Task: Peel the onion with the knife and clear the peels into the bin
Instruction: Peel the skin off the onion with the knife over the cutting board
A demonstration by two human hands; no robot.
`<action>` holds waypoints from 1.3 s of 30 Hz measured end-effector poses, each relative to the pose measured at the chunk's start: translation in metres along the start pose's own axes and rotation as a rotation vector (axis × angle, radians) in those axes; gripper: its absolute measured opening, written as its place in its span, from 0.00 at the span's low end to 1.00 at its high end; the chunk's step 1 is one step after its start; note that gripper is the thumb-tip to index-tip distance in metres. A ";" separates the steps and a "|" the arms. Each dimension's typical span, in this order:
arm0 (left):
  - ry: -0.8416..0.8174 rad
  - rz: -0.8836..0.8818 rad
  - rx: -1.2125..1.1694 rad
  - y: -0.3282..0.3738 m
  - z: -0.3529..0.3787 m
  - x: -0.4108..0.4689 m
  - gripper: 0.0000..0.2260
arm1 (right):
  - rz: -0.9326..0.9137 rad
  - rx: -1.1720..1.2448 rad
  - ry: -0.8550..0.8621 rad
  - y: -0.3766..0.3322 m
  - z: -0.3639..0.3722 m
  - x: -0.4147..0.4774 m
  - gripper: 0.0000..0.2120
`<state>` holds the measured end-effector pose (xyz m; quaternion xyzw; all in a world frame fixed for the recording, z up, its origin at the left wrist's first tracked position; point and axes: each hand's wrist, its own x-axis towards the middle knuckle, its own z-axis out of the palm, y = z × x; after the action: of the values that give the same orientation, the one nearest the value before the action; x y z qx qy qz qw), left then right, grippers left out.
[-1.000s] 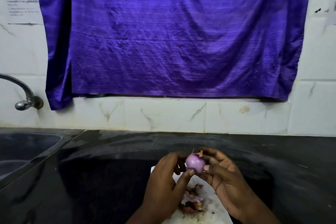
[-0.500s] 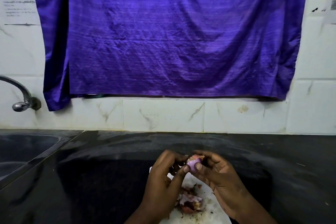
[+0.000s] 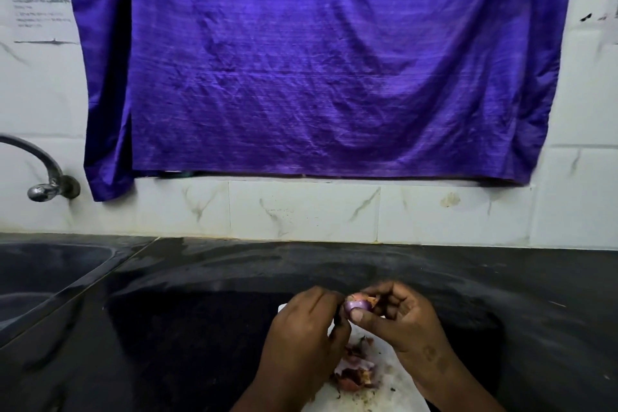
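Note:
A small purple onion (image 3: 357, 305) is held between both hands above a white board (image 3: 391, 391) on the black counter. My left hand (image 3: 306, 338) grips its left side with the fingers curled around it. My right hand (image 3: 403, 321) pinches it from the right, thumb pressed on the front, a scrap of dry skin showing at the top. A heap of reddish peels (image 3: 355, 370) lies on the board below the hands. No knife or bin is in view.
A sink (image 3: 40, 274) is set into the black counter (image 3: 200, 328) at the left, with a metal tap (image 3: 40, 177) over it. A purple cloth (image 3: 317, 60) hangs on the tiled wall behind.
Both hands have closed more tightly around the onion and turned it; less of it shows now. The hands stay over the board.

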<state>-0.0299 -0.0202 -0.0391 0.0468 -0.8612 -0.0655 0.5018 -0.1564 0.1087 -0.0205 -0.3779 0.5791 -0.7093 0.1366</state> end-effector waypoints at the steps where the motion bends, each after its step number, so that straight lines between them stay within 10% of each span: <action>1: 0.003 0.010 0.006 0.001 0.001 0.000 0.03 | 0.000 0.000 0.001 0.001 0.000 0.000 0.26; 39: 0.063 -0.235 -0.509 -0.002 0.002 0.005 0.01 | -0.146 -0.208 -0.065 0.004 -0.006 -0.005 0.23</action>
<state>-0.0338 -0.0232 -0.0364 0.0208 -0.7897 -0.3357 0.5131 -0.1584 0.1152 -0.0266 -0.4540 0.6157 -0.6410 0.0634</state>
